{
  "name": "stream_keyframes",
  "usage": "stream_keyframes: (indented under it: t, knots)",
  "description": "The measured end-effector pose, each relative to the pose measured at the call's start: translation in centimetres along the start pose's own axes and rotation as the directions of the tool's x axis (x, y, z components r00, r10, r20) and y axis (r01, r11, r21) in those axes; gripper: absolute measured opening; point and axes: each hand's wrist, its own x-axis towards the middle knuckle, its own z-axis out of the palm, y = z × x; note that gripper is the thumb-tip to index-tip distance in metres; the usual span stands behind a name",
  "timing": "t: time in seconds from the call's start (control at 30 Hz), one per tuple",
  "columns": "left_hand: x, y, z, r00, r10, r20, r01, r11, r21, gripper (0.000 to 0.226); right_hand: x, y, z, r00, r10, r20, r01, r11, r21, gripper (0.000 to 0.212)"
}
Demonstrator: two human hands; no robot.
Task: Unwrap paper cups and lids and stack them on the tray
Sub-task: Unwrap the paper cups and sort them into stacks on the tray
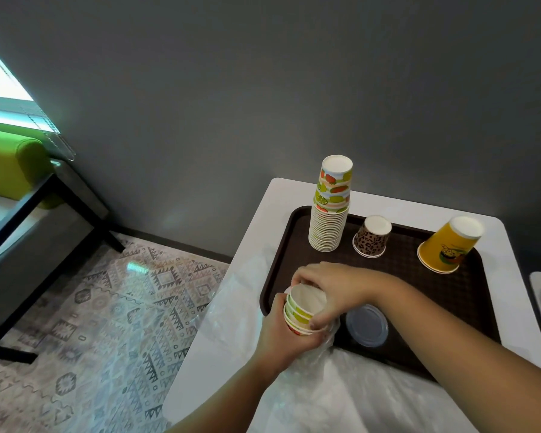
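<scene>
Cups with a fruit print [303, 310] sit nested in a short stack between both hands, at the near left corner of the brown tray [469, 295], mouths tilted up. Left hand [281, 335] wraps the stack from below and the left side, fingers curled round its wall. Right hand [331, 289] comes over from the right — thumb and fingers pinch the rim of the top cup, wrist arched above the tray. Clear plastic wrap [319, 364] bunches under the stack and spreads across the white table [263, 220] toward the viewer. Just right of the hands a clear lid [367, 328] lies flat on the tray. At the tray's far side stand a tall upside-down stack of fruit cups [330, 210], a leopard-print cup [372, 237] and a yellow cup [448, 245] — all inverted, well apart from the hands.
</scene>
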Motion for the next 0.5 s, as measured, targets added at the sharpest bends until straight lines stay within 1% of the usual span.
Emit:
stream_keyframes:
  t: [0.07,0.13,0.2,0.3,0.43,0.5]
  knots:
    - [0.0,0.0,-0.3,1.000,-0.017,0.010,0.017,0.999,-0.044,0.064,-0.5,0.4,-1.2,1.000,-0.002,-0.030,0.004,0.998,0.065,0.064]
    - [0.1,-0.1,-0.5,1.000,-0.026,0.015,0.027,0.997,-0.066,0.059,-1.1,1.1,-2.5,1.000,-0.004,0.001,0.004,0.995,0.097,0.065]
    - [0.1,-0.1,-0.5,1.000,-0.023,0.015,0.024,0.996,-0.083,0.059,-1.7,1.8,-3.3,0.998,0.018,0.053,-0.022,0.997,0.077,0.064]
    - [0.0,0.0,-0.4,1.000,-0.015,0.015,0.017,0.994,-0.110,0.059,-1.8,2.6,-2.9,0.990,0.107,0.089,-0.110,0.994,0.021,0.070]
    - [0.2,0.2,-0.3,1.000,-0.010,0.024,0.012,0.994,-0.105,0.060,-1.0,2.5,-0.2,0.992,0.118,0.033,-0.117,0.992,-0.044,0.079]
    - [0.3,0.1,-0.3,1.000,-0.012,0.012,0.014,0.995,-0.100,0.064,-0.7,2.4,0.1,0.995,0.082,-0.059,-0.084,0.996,-0.021,0.075]
